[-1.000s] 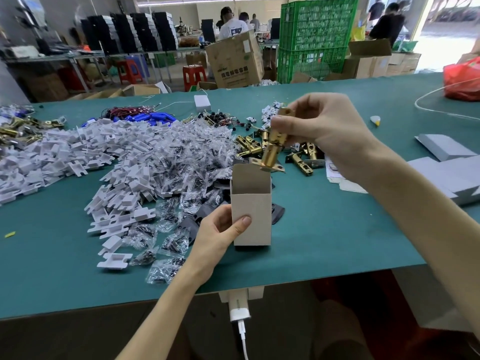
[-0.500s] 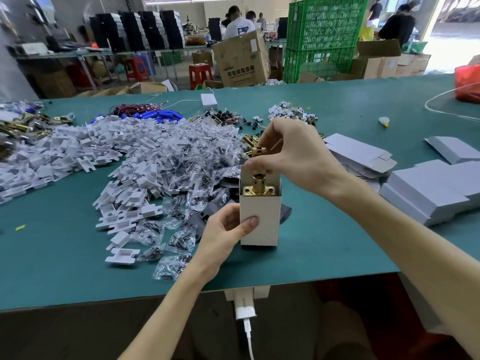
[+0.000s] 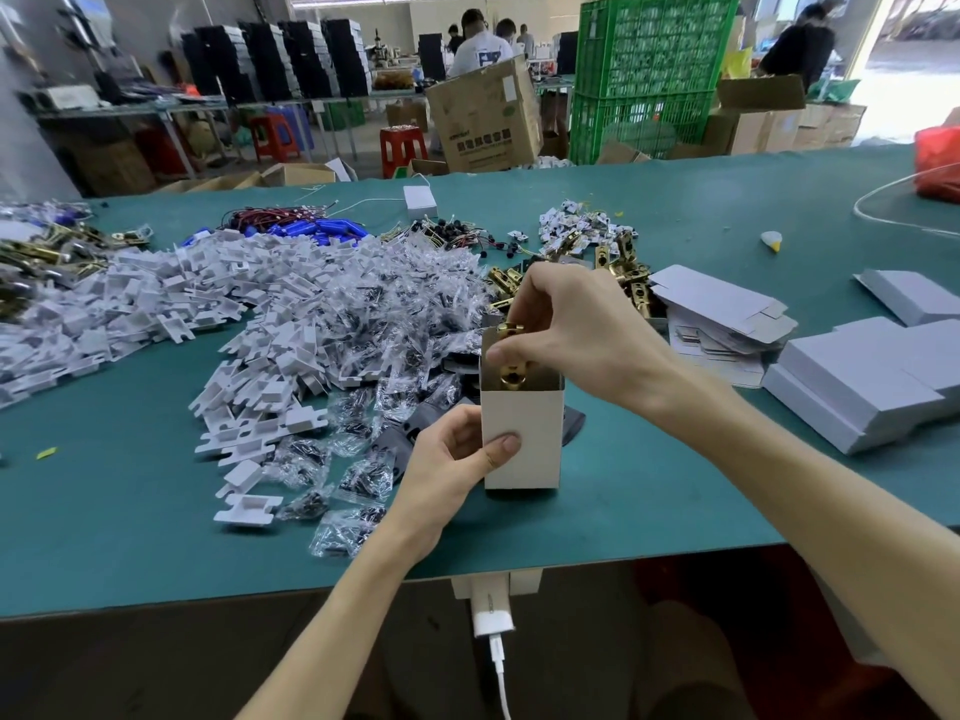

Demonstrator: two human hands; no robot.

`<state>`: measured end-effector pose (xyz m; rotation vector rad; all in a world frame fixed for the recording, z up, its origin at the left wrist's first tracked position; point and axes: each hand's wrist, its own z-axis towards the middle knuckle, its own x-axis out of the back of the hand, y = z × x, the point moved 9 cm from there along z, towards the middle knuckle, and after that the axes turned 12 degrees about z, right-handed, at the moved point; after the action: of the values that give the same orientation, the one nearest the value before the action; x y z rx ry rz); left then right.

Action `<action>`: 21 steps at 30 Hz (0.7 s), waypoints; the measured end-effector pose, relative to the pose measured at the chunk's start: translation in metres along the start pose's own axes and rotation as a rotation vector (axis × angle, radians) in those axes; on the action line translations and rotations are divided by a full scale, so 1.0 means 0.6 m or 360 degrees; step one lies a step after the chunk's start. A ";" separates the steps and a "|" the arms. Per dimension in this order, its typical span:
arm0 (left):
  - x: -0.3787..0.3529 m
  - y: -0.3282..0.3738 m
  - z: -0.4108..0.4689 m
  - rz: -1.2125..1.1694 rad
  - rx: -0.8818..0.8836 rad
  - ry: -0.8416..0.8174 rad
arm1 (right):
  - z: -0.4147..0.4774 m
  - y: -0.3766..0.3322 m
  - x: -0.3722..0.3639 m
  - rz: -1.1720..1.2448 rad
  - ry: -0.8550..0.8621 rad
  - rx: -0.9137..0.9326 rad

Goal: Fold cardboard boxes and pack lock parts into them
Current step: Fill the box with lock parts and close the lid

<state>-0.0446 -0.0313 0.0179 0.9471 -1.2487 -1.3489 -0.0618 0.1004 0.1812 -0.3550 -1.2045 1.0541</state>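
Currently the upright white box [image 3: 522, 439] on the green table [image 3: 649, 491] is gripped at its left side by the left hand [image 3: 447, 470], while the brass latch [image 3: 511, 374] is pinched by the right hand [image 3: 576, 330], partly down inside the box's open top.

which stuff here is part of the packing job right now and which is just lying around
In use: white box, gripped by left hand; brass latch, held in its open top by right hand; flat box blanks; loose brass latches.
Lying about: blue cylinders; green crates; red bag; charger.
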 end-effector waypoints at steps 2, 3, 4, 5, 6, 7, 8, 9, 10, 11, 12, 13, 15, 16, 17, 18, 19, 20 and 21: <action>0.000 -0.001 0.000 0.0007 0.0004 0.0001 | -0.004 0.000 -0.010 -0.0044 -0.0064 0.0001; 0.000 0.000 0.000 0.0012 0.0007 0.0003 | -0.007 0.000 -0.016 -0.0075 -0.0107 -0.0001; 0.000 -0.001 0.000 0.0015 0.0010 0.0007 | -0.009 0.002 -0.022 -0.0114 -0.0147 0.0001; 0.000 -0.001 0.000 0.0016 0.0012 0.0011 | -0.011 0.003 -0.026 -0.0163 -0.0180 0.0007; 0.000 -0.001 0.000 0.0018 0.0014 0.0014 | -0.013 0.003 -0.029 -0.0221 -0.0216 0.0020; -0.001 -0.001 0.000 0.0021 0.0014 0.0013 | -0.015 0.002 -0.033 -0.0297 -0.0265 0.0038; -0.001 -0.001 0.001 0.0022 0.0014 0.0010 | -0.016 0.000 -0.039 -0.0383 -0.0332 0.0061; -0.001 -0.001 0.001 0.0021 0.0012 0.0007 | -0.017 -0.002 -0.047 -0.0458 -0.0411 0.0080; -0.001 -0.001 0.001 0.0020 0.0011 0.0004 | -0.018 -0.004 -0.053 -0.0502 -0.0485 0.0089; -0.001 -0.002 0.001 0.0017 0.0012 0.0000 | -0.018 -0.006 -0.059 -0.0526 -0.0543 0.0088; -0.001 -0.003 0.001 0.0014 0.0013 -0.0002 | -0.018 -0.008 -0.064 -0.0547 -0.0580 0.0084; -0.001 -0.003 0.001 0.0011 0.0014 0.0000 | -0.017 -0.010 -0.066 -0.0578 -0.0595 0.0086; 0.000 -0.004 0.001 0.0013 0.0015 0.0008 | -0.014 -0.015 -0.067 -0.0659 -0.0576 0.0107; 0.000 -0.004 0.001 0.0015 0.0017 0.0010 | -0.013 -0.016 -0.068 -0.0699 -0.0562 0.0111; 0.000 -0.004 0.001 0.0019 0.0018 0.0012 | -0.014 -0.015 -0.069 -0.0738 -0.0547 0.0105; 0.000 -0.004 0.001 0.0023 0.0020 0.0013 | -0.015 -0.014 -0.069 -0.0780 -0.0530 0.0095; 0.000 -0.005 0.001 0.0025 0.0023 0.0013 | -0.017 -0.012 -0.069 -0.0824 -0.0514 0.0088; 0.000 -0.004 0.001 0.0028 0.0026 0.0013 | -0.020 -0.010 -0.069 -0.0867 -0.0507 0.0083; -0.001 -0.005 0.000 0.0035 0.0026 0.0015 | -0.021 -0.009 -0.070 -0.0903 -0.0513 0.0077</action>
<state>-0.0453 -0.0309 0.0150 0.9472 -1.2612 -1.3178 -0.0473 0.0673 0.1557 0.2016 -1.4489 0.6528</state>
